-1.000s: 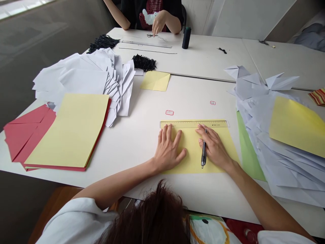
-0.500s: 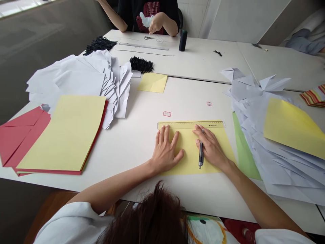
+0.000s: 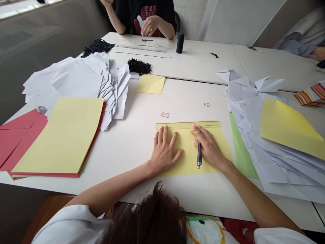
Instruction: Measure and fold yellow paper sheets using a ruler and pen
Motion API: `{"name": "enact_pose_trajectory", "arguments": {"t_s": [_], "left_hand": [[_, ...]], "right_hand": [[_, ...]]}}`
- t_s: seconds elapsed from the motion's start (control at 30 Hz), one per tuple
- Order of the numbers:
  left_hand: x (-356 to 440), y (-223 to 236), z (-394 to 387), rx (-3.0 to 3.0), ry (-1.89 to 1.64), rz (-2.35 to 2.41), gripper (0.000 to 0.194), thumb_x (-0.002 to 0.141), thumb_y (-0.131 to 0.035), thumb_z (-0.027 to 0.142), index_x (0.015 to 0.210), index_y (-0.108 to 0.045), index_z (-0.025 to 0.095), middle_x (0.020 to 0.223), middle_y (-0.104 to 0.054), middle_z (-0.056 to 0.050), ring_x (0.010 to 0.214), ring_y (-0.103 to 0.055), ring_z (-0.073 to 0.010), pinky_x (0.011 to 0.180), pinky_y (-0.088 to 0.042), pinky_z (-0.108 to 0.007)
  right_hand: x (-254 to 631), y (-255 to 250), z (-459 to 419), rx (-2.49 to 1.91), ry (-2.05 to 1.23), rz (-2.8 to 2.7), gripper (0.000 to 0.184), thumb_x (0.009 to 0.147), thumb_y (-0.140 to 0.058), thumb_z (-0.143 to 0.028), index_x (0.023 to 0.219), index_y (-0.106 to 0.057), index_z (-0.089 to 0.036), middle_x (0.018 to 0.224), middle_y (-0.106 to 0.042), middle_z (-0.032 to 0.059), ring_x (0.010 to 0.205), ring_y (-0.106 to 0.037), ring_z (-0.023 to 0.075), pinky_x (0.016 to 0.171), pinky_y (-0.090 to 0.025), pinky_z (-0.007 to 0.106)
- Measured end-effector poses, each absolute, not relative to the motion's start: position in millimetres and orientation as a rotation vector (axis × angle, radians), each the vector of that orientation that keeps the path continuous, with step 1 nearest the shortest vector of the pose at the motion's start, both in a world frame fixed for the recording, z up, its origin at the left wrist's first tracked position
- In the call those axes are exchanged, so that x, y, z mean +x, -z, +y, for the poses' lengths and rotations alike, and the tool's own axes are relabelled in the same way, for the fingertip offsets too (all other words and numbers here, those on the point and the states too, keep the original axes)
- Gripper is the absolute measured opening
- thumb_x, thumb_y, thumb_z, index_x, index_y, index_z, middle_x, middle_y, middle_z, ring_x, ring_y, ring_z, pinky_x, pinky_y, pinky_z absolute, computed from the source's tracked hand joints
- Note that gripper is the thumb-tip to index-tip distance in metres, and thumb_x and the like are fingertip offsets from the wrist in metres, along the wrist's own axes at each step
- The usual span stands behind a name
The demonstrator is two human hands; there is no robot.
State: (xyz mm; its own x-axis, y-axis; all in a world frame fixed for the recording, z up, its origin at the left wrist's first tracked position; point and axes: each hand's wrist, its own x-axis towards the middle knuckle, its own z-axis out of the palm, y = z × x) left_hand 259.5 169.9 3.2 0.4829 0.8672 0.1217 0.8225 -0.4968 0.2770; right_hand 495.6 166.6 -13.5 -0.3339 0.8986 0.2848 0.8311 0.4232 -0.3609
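Observation:
A yellow sheet of paper (image 3: 185, 159) lies on the table in front of me, with a clear ruler (image 3: 182, 124) laid along its far edge. My left hand (image 3: 164, 149) rests flat on the paper's left part, fingers spread, the fingertips at the ruler's lower edge. Over the right part, my right hand (image 3: 209, 145) keeps a dark pen (image 3: 199, 154) between its curled fingers. Its fingertips touch the ruler near the middle. The pen's clicker end points towards me; its tip is hidden by the fingers.
At left are yellow and red sheets (image 3: 61, 135) and a heap of white paper (image 3: 73, 78). White papers (image 3: 279, 162) and a green sheet (image 3: 241, 149) lie at right. Farther off are black bundles (image 3: 139, 66), a thread spool (image 3: 180, 43) and a co-worker's hand (image 3: 151, 25).
My hands, ruler and paper hold nearly the same places. The whole view has shifted slightly. Across the table, the co-worker's hands have moved a little.

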Motion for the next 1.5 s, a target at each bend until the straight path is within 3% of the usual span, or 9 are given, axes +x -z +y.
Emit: {"name": "enact_pose_trajectory", "arguments": {"t_s": [0.83, 1.1, 1.5], "left_hand": [[252.7, -4.2, 151.4, 2.569, -0.348, 1.499, 0.07, 0.097, -0.046, 0.054, 0.153, -0.04, 0.012, 0.165, -0.011, -0.029, 0.154, -0.006, -0.0451, 0.12, -0.019, -0.061], [253.5, -4.8, 152.8, 2.58, -0.373, 1.511, 0.068, 0.096, -0.048, 0.052, 0.151, -0.043, 0.013, 0.165, -0.013, -0.027, 0.153, -0.011, -0.0452, 0.119, -0.021, -0.062], [253.8, -6.1, 151.5, 2.558, -0.359, 1.497, 0.068, 0.097, -0.047, 0.051, 0.152, -0.041, 0.011, 0.165, -0.012, -0.027, 0.153, -0.008, -0.0459, 0.119, -0.02, -0.062]], "right_hand": [[487.9, 6.6, 153.4, -1.481, -0.215, -2.281, 0.045, 0.098, -0.04, -0.016, 0.143, -0.045, -0.019, 0.159, -0.042, 0.0129, 0.152, -0.031, 0.026, 0.118, -0.037, 0.05], [488.5, 5.3, 155.7, -1.46, -0.231, -2.273, 0.051, 0.097, -0.04, -0.016, 0.147, -0.041, -0.025, 0.159, -0.043, 0.0103, 0.151, -0.032, 0.0255, 0.116, -0.039, 0.052], [487.9, 6.2, 154.9, -1.475, -0.263, -2.268, 0.047, 0.097, -0.041, -0.016, 0.144, -0.043, -0.023, 0.16, -0.04, 0.009, 0.152, -0.03, 0.0251, 0.117, -0.036, 0.051]]}}
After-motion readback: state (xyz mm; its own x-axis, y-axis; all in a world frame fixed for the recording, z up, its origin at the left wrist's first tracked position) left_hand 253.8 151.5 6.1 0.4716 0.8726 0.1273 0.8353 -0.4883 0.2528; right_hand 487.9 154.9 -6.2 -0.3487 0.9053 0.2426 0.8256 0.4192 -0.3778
